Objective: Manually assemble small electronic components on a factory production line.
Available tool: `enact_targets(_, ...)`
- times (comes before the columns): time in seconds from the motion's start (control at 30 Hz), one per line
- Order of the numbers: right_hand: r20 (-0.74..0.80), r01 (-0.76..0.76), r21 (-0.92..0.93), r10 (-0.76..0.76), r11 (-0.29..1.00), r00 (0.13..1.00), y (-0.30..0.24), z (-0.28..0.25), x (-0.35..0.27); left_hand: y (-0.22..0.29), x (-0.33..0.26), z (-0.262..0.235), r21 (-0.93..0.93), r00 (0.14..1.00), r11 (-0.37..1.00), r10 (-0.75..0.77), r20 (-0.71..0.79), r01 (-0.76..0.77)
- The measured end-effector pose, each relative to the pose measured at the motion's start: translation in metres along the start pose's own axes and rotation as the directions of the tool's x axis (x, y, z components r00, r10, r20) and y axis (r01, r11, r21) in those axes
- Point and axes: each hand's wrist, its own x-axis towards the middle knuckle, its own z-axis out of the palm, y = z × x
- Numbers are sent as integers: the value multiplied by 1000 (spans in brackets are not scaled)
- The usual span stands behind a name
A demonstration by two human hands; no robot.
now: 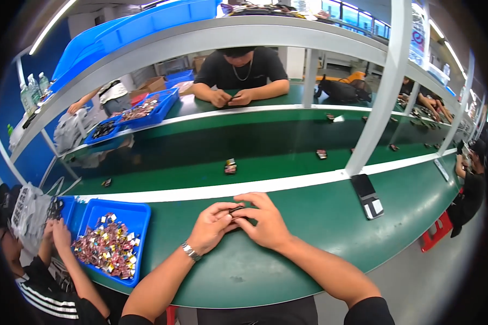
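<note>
My left hand [210, 226], with a metal watch band at its wrist, pinches a small black part [236, 209] between thumb and fingers above the green table. My right hand [264, 223] meets it from the other side. Its thumb and a finger close on the same part, while its upper fingers arch over. Fingers cover much of the part, so its exact kind cannot be made out. To the left of my left forearm stands a blue bin [145, 223] heaped with small reddish, white and yellow pieces [108, 245].
Beyond a white rail [200, 190] runs a green conveyor belt [190, 162] carrying scattered small pieces, one cluster [231, 166] straight ahead. A black flat case [367, 196] lies right, beside a white post [382, 92]. Co-workers sit opposite [244, 73] and at left [62, 281].
</note>
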Motion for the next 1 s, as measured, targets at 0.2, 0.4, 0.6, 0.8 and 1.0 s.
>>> enact_targets(0.2, -22, 56, 166, -53, 984, 998, 6, 36, 7, 15, -14, -7, 189, 985, 976, 131, -114, -108)
enact_targets(0.4, 6, -36, 259, 36, 965, 999, 2, 34, 16, 17, -13, -29, 176, 984, 982, 91, -153, -64)
enact_targets(0.6, 25, -17, 117, 14, 993, 1000, 10, -2, 2, 2, 9, 10, 69, 997, 996, 65, -37, -63)
enact_targets(0.8, 60, 12, 56, -16, 998, 998, -7, 5, 9, 12, -6, 4, 53, 993, 998, 25, -114, -19)
enact_targets(1.0, -58, 155, -91, -161, 984, 985, -7, 3, 11, 12, -4, 3, 21, 993, 1000, -13, -117, 16)
